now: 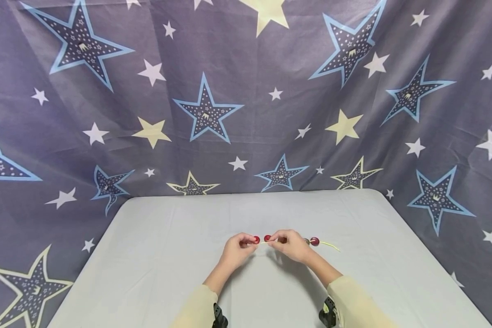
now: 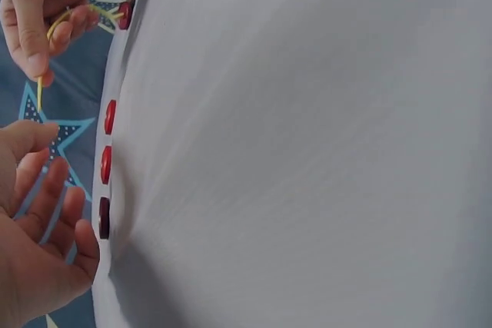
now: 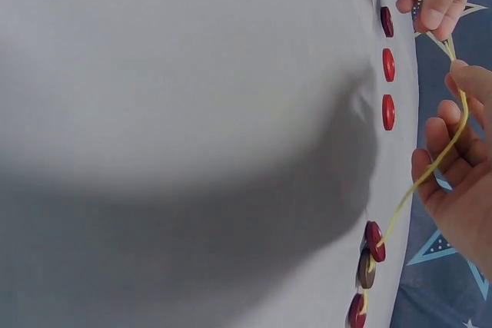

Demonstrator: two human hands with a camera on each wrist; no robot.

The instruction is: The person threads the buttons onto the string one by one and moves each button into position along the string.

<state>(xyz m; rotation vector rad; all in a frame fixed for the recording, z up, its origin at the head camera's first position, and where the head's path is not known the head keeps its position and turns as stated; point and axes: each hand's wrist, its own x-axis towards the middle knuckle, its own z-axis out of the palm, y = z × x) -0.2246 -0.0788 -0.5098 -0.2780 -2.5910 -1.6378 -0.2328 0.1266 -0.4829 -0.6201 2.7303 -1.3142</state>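
Note:
My right hand (image 1: 290,245) pinches a yellow string (image 3: 430,170) between thumb and forefinger, with a length of it trailing across the other fingers. Against it, my left hand (image 1: 237,250) holds the string's front part at its thumb and fingertips, the other fingers loosely spread in the left wrist view. On the trailing string sit a dark red button (image 3: 375,242), a brown button (image 3: 367,268) and another dark red button (image 3: 357,311). Beyond the hands lie two loose bright red buttons, one (image 2: 110,117) beside the other (image 2: 106,164), and a loose dark red button (image 2: 104,218).
A pale cloth covers the table (image 1: 168,273), and its far edge meets a dark curtain (image 1: 246,91) printed with stars. To the right, the yellow tail (image 1: 330,245) of the string lies on the cloth. Dark straps with cameras (image 1: 329,312) sit at both sleeves.

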